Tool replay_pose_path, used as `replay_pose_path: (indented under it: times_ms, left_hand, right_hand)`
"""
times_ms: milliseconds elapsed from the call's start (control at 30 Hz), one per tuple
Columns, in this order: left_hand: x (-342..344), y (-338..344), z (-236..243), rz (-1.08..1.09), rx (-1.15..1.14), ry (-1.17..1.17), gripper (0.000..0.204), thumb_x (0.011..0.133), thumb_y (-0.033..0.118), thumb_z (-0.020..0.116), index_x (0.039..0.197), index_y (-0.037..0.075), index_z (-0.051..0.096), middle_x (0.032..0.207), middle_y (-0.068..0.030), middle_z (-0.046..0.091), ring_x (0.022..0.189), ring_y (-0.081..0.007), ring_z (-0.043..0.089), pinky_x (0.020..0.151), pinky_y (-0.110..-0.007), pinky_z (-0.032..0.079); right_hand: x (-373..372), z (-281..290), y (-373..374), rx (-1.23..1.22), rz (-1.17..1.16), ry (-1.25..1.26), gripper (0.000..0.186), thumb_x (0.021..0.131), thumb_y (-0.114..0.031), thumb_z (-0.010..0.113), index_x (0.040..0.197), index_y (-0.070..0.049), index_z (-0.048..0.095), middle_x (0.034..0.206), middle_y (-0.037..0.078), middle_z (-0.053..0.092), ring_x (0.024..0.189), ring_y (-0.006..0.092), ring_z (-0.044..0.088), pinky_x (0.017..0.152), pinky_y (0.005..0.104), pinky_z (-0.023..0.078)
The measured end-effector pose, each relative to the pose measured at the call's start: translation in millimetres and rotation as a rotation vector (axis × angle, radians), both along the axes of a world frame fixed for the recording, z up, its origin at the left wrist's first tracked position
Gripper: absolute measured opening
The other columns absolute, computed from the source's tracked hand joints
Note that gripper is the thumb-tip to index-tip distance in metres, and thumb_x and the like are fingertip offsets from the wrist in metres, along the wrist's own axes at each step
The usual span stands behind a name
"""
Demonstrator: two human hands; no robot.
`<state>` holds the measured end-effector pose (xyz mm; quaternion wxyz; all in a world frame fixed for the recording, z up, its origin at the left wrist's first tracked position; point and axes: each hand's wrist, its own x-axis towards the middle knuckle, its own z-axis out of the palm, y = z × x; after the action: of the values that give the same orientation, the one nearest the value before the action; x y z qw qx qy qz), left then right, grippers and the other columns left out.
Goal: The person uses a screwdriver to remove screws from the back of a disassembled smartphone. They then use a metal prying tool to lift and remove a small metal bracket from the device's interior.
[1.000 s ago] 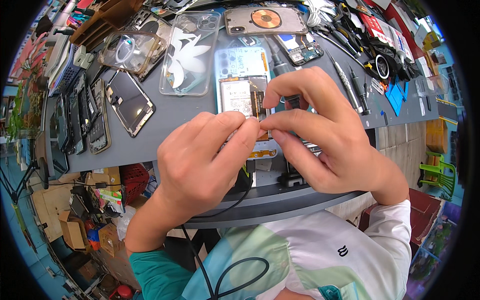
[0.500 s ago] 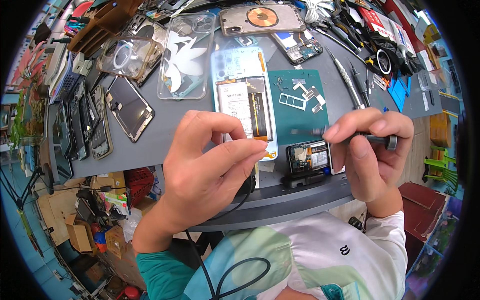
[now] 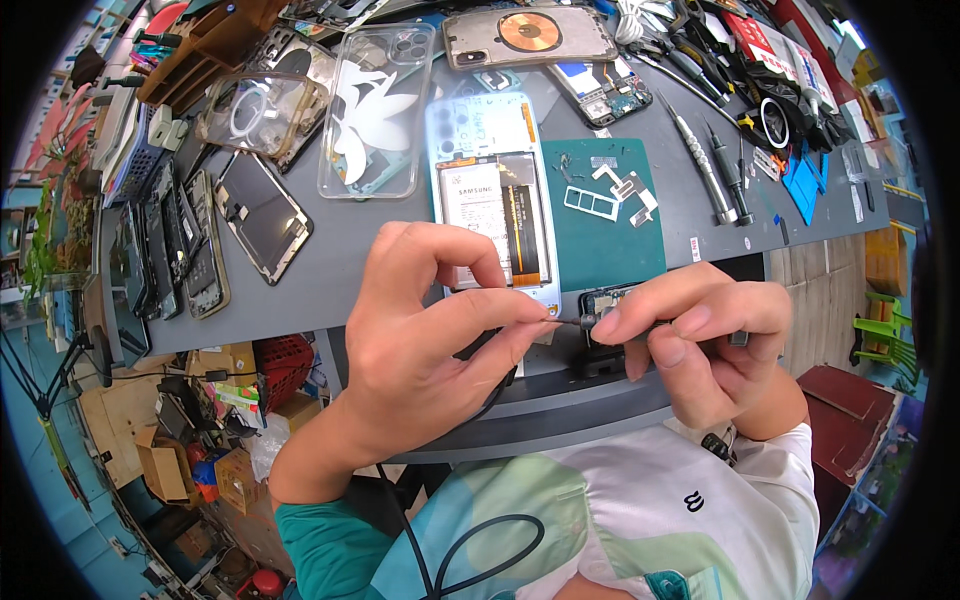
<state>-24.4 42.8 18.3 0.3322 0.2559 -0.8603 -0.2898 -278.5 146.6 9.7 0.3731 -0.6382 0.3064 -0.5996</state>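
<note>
My right hand [image 3: 710,350] grips a dark screwdriver [image 3: 588,321] held nearly sideways, its thin shaft pointing left. My left hand [image 3: 435,335] pinches at the screwdriver's tip; anything tiny between those fingertips is too small to make out. Just beyond lies a pale blue phone body [image 3: 541,220], back off, showing a white battery and dark flex cables, on a teal mat [image 3: 610,245]. Small metal plates [image 3: 632,190] and a white frame-shaped piece [image 3: 589,202] lie on the mat. A second opened phone [image 3: 604,302] in a black holder is partly hidden behind my right hand.
Phone backs [image 3: 530,38], a clear case [image 3: 370,110], a detached screen [image 3: 262,212] and stacked phone frames [image 3: 182,247] surround the work on the grey desk [image 3: 330,265]. Screwdrivers [image 3: 705,170], pliers and cables crowd the right. Boxes [image 3: 165,465] and a green chair [image 3: 888,335] stand below.
My right hand left the phone with the screwdriver, swung right, and has now come back left and down. The screwdriver tip meets my left fingertips, which moved slightly right and down.
</note>
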Motion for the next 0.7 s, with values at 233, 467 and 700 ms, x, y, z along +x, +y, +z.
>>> replay_pose_path:
  times_ms: [233, 467, 700]
  left_hand:
    - [-1, 0, -2, 0.013, 0.004, 0.010, 0.034, 0.073, 0.002, 0.100, 0.103, 0.015, 0.091, 0.108, -0.0017, 0.067, 0.091, -0.0159, 0.058, 0.073, -0.030, 0.042]
    - [-2, -1, -2, 0.010, -0.004, 0.009, 0.033, 0.073, 0.003, 0.101, 0.102, 0.016, 0.091, 0.109, -0.0014, 0.066, 0.094, -0.0173, 0.057, 0.074, -0.032, 0.042]
    - [-4, 0, -5, 0.005, -0.060, 0.015, 0.036, 0.073, 0.003, 0.100, 0.104, 0.017, 0.091, 0.109, -0.0024, 0.066, 0.095, -0.0194, 0.058, 0.074, -0.033, 0.042]
  right_hand:
    - [1, 0, -1, -0.009, -0.014, 0.020, 0.029, 0.106, 0.011, 0.064, 0.134, 0.004, 0.061, 0.122, 0.035, 0.077, 0.089, 0.0198, 0.076, 0.072, 0.0310, 0.064]
    - [1, -1, -2, 0.013, -0.030, 0.037, 0.030, 0.106, 0.011, 0.066, 0.135, 0.004, 0.060, 0.121, 0.034, 0.078, 0.082, 0.0165, 0.075, 0.071, 0.0299, 0.063]
    - [0, 6, -1, -0.041, -0.155, 0.326, 0.030, 0.099, 0.003, 0.085, 0.123, 0.004, 0.068, 0.121, 0.029, 0.081, 0.081, 0.0232, 0.080, 0.069, 0.0315, 0.064]
